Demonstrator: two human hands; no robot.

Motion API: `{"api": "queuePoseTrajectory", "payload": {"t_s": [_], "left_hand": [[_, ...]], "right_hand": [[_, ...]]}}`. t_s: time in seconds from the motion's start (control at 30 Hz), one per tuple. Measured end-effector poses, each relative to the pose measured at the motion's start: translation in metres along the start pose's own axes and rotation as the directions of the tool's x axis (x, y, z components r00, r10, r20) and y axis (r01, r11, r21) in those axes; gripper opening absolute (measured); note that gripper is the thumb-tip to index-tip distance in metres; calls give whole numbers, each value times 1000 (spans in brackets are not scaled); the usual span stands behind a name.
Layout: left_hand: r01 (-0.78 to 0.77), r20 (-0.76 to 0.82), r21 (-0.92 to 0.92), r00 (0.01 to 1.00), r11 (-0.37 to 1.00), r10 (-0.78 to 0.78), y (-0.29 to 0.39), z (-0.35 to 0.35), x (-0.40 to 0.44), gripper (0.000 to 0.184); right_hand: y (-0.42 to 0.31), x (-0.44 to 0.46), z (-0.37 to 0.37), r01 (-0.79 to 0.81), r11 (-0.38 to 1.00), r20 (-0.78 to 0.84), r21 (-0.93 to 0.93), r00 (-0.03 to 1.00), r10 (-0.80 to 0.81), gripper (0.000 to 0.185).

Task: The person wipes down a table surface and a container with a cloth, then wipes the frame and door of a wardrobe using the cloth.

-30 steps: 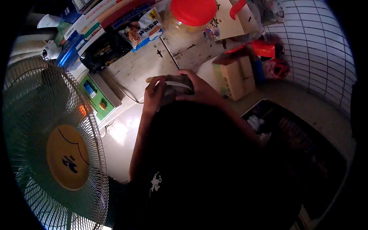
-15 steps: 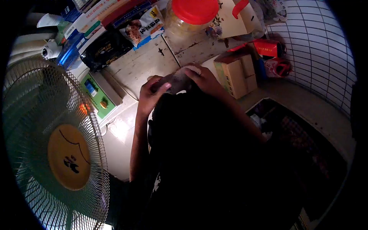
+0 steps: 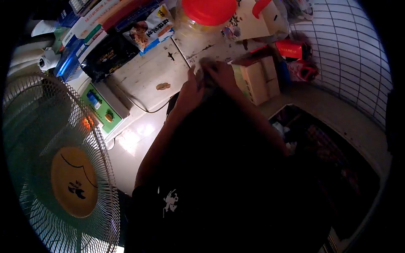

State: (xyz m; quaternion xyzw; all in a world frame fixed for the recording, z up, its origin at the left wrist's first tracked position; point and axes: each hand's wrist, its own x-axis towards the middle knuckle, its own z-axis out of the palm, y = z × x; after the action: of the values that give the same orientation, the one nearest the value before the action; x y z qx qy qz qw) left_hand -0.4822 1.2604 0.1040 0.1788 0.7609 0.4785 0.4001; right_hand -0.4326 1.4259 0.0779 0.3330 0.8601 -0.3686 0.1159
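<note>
My left hand (image 3: 190, 93) is closed at the edge of the table, its fingers on a dark grey, soft-looking piece of cloth (image 3: 206, 81). Close beside it on the right, my right hand (image 3: 222, 76) pinches the same cloth, with fingertips smeared by motion. Most of the cloth is hidden between the hands and in shadow, so its exact kind is unclear. Beyond the hands lies the worn white tabletop (image 3: 145, 74), with a small brown patch (image 3: 163, 86) on it left of my left hand.
A large fan (image 3: 74, 181) stands at the left. Around the table are a red-lidded jar (image 3: 209, 10), a black packet (image 3: 109, 57), a snack bag (image 3: 152, 29), a green-topped box (image 3: 101, 107), a cardboard box (image 3: 257, 82) and a wire grid (image 3: 341, 50). A dark open container (image 3: 333, 152) sits at right.
Both hands have drawn closer together, the left moving right and turning upward. The grey cloth, stretched between them before, is now bunched and mostly covered. The brown patch has come into view.
</note>
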Motion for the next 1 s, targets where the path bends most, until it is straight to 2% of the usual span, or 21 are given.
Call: {"api": "queuePoseTrajectory", "payload": {"t_s": [0.03, 0.07, 0.1, 0.17, 0.2, 0.27, 0.33, 0.4, 0.47, 0.53, 0.57, 0.6, 0.67, 0.73, 0.87, 0.9, 0.93, 0.97, 1.0], "left_hand": [[-94, -6, 50, 996, 994, 94, -7, 3, 3, 52], [-184, -7, 100, 983, 978, 186, -14, 5, 5, 60], [-181, -7, 100, 983, 978, 183, -16, 5, 6, 60], [-300, -25, 230, 949, 926, 314, -18, 6, 7, 72], [-299, -26, 228, 950, 927, 312, -14, 4, 6, 72], [-66, -82, 312, 992, 948, 96, 2, -6, 8, 73], [-63, -110, 349, 988, 935, 107, 4, -17, 18, 73], [-52, -132, 381, 985, 923, 110, -1, -24, 25, 74], [-32, -113, 573, 987, 819, 118, -7, -30, 39, 76], [-2, -105, 549, 992, 836, 71, 2, -30, 30, 77], [13, -71, 555, 997, 832, 32, 3, -28, 27, 77], [25, -45, 563, 999, 826, 1, 2, -29, 29, 77], [-6, -88, 543, 994, 840, 65, -6, -30, 34, 75], [63, -110, 569, 994, 820, 0, 0, -37, 40, 72], [-1, -53, 549, 998, 836, 35, 12, -50, 33, 67], [54, -56, 532, 998, 845, -28, 7, -44, 35, 66], [55, -67, 532, 997, 845, -22, 4, -44, 36, 66], [33, -98, 535, 995, 844, 24, 1, -42, 37, 65], [11, -121, 538, 991, 843, 64, -2, -41, 36, 65]], "right_hand": [[-2, 6, 2, -25, 981, 58, -192, 998, 37, 59], [-3, 7, 3, -27, 981, 62, -190, 997, 39, 59], [-16, 6, -4, 15, 989, 24, -150, 1000, -12, 61], [-22, 14, 6, 60, 992, -13, -114, 998, -62, 63], [-13, 29, 24, 56, 993, -75, -102, 995, -64, 64], [-25, 42, 36, 60, 994, -135, -91, 988, -72, 64], [-58, 44, 29, 128, 990, -216, 55, 970, -113, 66], [-44, 70, 58, 111, 989, -215, 98, 973, -88, 63], [-46, 86, 58, 114, 984, -229, 134, 970, -82, 60], [-62, 64, 43, -22, 998, -182, 59, 983, 32, 56], [-64, 54, 42, -16, 998, -181, 57, 983, 26, 56], [-64, 52, 42, -30, 986, -198, 167, 978, 63, 54], [-65, 62, 50, -35, 962, -205, 271, 974, 93, 53], [-56, 79, 68, -16, 930, -208, 368, 973, 99, 53], [-54, 80, 67, 8, 942, -159, 337, 986, 49, 48], [-59, 65, 61, -102, 918, -132, 384, 978, 164, 43], [-68, 59, 55, -206, 881, -100, 426, 957, 272, 38], [-79, 63, 49, -197, 884, -102, 424, 960, 262, 38], [-85, 63, 46, -192, 834, -40, 518, 968, 248, 36]]}}
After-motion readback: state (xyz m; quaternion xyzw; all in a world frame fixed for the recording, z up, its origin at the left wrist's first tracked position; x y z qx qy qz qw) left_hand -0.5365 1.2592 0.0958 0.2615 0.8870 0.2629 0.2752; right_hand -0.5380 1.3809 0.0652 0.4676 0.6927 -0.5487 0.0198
